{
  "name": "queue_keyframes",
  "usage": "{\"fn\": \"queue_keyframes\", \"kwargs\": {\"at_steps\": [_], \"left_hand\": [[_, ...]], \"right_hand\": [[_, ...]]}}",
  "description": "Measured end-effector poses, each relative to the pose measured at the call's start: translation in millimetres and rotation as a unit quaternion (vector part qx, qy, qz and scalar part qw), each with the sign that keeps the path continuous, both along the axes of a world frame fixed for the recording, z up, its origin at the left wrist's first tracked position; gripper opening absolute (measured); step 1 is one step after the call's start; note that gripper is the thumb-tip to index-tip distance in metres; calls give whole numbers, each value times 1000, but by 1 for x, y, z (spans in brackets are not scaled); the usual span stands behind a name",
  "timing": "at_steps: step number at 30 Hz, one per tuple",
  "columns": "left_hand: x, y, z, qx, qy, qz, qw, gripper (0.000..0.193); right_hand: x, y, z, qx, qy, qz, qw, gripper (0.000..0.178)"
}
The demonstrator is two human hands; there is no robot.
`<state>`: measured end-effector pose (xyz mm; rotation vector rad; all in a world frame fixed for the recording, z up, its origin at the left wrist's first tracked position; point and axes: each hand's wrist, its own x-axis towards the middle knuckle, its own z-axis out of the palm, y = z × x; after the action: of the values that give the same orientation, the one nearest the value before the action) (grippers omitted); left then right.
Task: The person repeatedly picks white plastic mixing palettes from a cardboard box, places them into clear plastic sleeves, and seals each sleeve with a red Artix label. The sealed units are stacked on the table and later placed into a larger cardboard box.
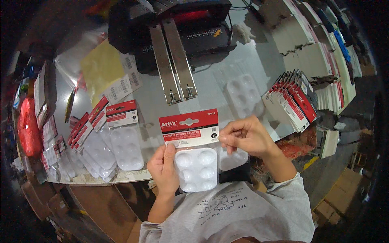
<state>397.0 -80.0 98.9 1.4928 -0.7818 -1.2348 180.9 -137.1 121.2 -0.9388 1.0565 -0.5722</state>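
Note:
A white plastic mixing palette (197,172) with six round wells hangs in a clear bag below a red, black and white header card (190,128). My left hand (164,164) grips the pack where card and bag meet, its thumb on the front. At the card's right edge my right hand (247,135) is pinched closed. A second white palette (233,158) shows below my right fingers, partly hidden by them and by the held pack. Just beyond the card stand the two metal arms (170,60) of a black machine (194,36).
Carded palette packs (123,137) lie overlapping at the left table edge. A bagged palette (245,95) without a card rests right of the machine. Fanned header cards (291,99) and tall card stacks (302,40) stand farther right. Barcode label sheets (125,79) lie beside a yellow sheet (101,67).

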Motion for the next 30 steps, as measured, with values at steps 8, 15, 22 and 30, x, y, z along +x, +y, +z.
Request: {"fn": "queue_keyframes", "kwargs": {"at_steps": [8,15,22,30], "left_hand": [[-4,-35,-21,-23,-129,8,991,27],[0,-72,-51,-75,-125,38,989,26],[13,-63,-44,-31,-129,123,983,24],[52,-29,-5,-196,-579,71,788,28]], "right_hand": [[31,-33,-22,124,-11,-86,988,16],[37,-56,-48,67,-60,-145,985,15],[29,-47,-20,-233,260,-124,929,16],[0,-12,-19,-320,512,-118,788,22]]}}
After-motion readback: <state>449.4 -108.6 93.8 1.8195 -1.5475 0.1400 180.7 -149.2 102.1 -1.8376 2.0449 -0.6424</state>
